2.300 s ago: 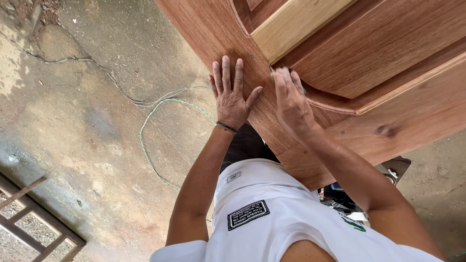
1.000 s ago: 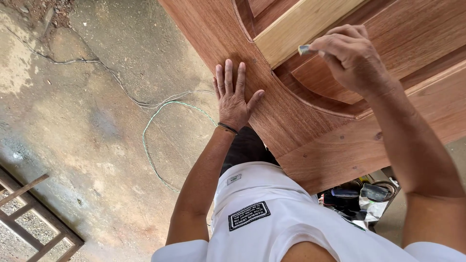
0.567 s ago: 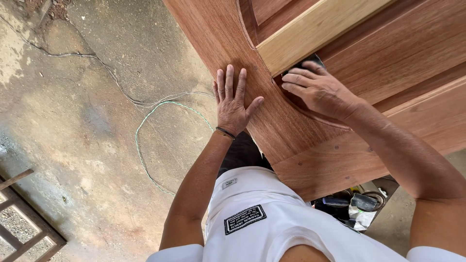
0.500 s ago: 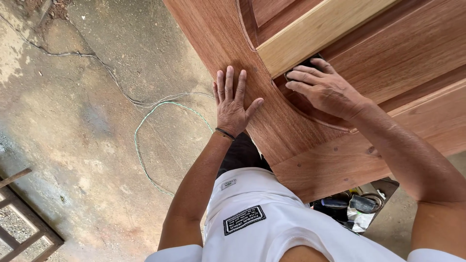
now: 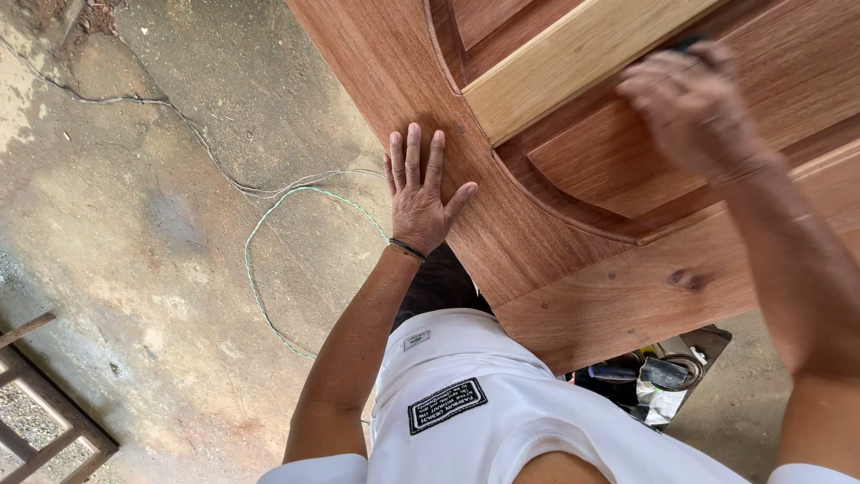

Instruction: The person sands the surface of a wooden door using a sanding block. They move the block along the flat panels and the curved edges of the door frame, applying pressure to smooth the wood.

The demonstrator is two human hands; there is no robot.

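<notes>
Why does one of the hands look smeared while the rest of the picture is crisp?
In the head view, the right hand is motion-blurred over the wooden door; the left hand, flat on the door's frame, is sharp, as is the green cord on the concrete floor. Light is soft daylight, without glare.

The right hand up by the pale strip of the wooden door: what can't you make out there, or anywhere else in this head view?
- Right hand: motion-blurred; only a dark sliver shows past the fingertips, so what it holds is unclear.
- Wooden door: cut off by the top and right edges.
- Clutter under the door: shadowed, partly hidden by the door.
- Wooden frame: cut off at the bottom-left corner.
- Left hand: its palm lies flat on the door, hidden.
</notes>
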